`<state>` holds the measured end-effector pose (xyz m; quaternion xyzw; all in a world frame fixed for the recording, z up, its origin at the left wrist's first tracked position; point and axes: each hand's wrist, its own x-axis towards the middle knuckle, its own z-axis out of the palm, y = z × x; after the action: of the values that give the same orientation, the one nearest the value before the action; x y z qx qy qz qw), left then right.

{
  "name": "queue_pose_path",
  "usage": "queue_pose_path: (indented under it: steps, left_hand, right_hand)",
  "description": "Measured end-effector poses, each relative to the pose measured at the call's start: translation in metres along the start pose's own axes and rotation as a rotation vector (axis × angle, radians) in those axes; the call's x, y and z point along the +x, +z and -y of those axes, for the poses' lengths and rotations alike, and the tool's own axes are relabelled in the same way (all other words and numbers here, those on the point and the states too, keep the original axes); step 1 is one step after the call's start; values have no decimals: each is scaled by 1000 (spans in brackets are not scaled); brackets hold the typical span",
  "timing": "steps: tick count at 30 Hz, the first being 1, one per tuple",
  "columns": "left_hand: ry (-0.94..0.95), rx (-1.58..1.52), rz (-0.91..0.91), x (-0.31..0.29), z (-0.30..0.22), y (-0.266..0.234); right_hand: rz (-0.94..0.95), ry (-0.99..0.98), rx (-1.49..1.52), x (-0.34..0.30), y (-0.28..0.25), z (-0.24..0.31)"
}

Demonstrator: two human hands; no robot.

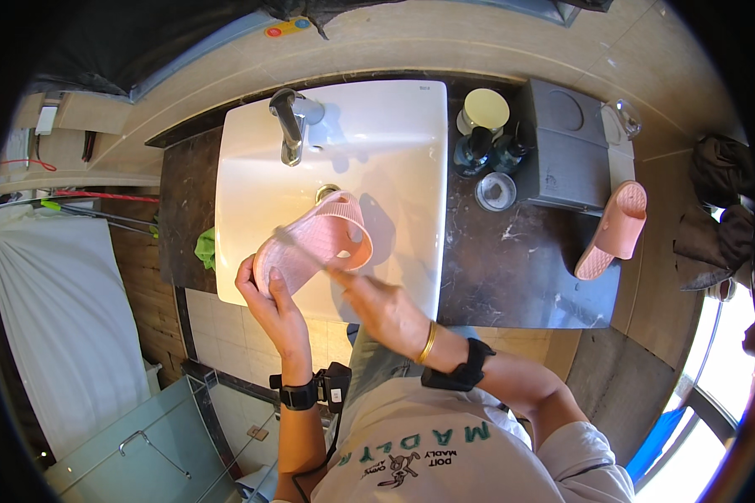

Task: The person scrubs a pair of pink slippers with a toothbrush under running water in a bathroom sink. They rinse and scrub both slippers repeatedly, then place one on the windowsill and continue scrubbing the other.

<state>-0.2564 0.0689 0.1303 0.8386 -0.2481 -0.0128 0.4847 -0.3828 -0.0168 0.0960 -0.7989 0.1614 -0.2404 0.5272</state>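
Over the white washbasin (pixel 411 184) a pink slipper (pixel 298 256) is tilted, its ribbed sole side toward me and its strap at the right. My left hand (pixel 275 317) grips one end of it, thumb on the near face and fingers around the edge. My right hand (pixel 390 314) is closed on a slim brush-like tool (pixel 306 250), which lies across the slipper and is smeared by motion. The tool's exact kind cannot be made out. A matching pink slipper (pixel 619 230) rests at the right end of the dark counter (pixel 520 285).
Behind the slipper stands a chrome faucet (pixel 290 126), above the drain (pixel 327 193). Right of the basin are dark bottles (pixel 474 151), a yellow-lidded jar (pixel 485 109), a small round dish (pixel 496 192) and a grey box (pixel 566 142). A green cloth (pixel 205 248) sits by the basin's left side.
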Motion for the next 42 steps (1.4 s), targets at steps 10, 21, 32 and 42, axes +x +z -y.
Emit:
queue_pose_path:
  steps: [10, 21, 32, 42]
  left_hand:
    - [3, 1, -11, -1, 3, 1]
    - [-21, -42, 41, 3, 0, 2]
    - [46, 25, 99, 10, 6, -8]
    - [76, 47, 138, 19, 10, -14]
  right_hand:
    - [-47, -53, 18, -2, 3, -6]
    - [43, -50, -31, 0, -7, 10]
    - [-38, -24, -1, 1, -13, 5]
    - [-25, 17, -140, -12, -16, 6]
